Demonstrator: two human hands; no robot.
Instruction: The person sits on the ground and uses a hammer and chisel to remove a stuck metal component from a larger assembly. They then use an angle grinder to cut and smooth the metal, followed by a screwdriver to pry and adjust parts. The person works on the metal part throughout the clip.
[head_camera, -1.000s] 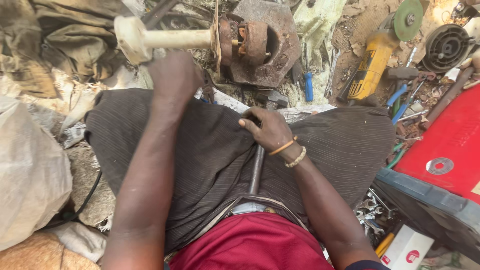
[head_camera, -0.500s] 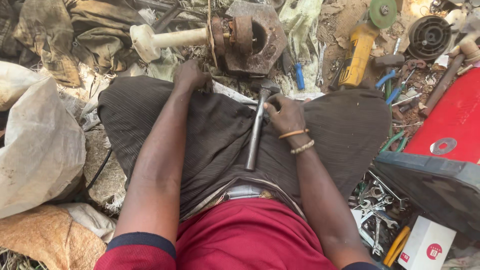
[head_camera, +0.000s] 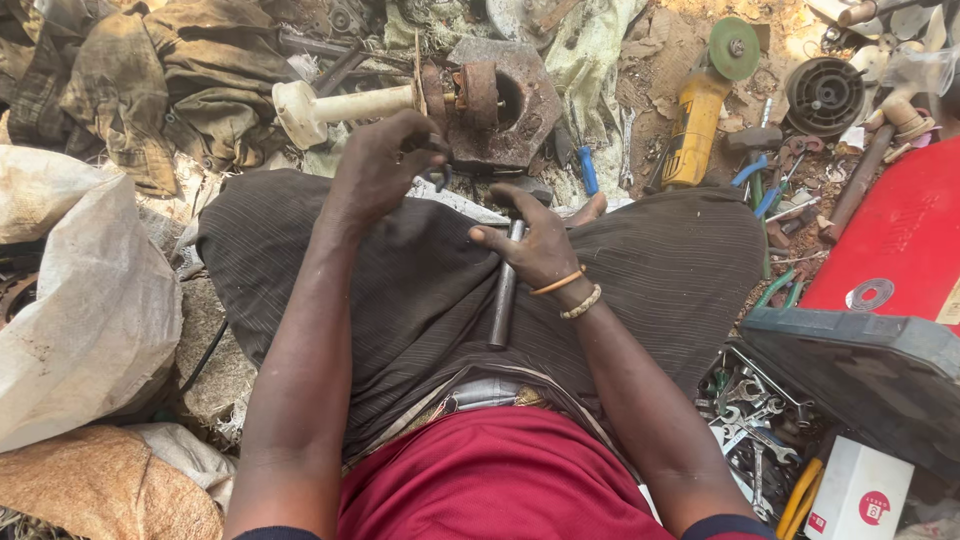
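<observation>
Head view looks down on a seated person's lap. Left hand (head_camera: 385, 165) is raised near the rusty motor housing (head_camera: 490, 105), its fingers curled around a small dark ring-shaped part (head_camera: 437, 176); most of that part is hidden behind the fingers, so its shape is hard to make out. Right hand (head_camera: 535, 240) lies on the dark trousers with its grip closed around the upper end of a grey metal rod (head_camera: 503, 295); the rod's top is covered by the palm, while its lower end lies bare on the lap. A yellow angle grinder (head_camera: 697, 115) lies on the ground beyond the right knee. An open tool case (head_camera: 860, 375) at the right is cut off by the frame edge.
</observation>
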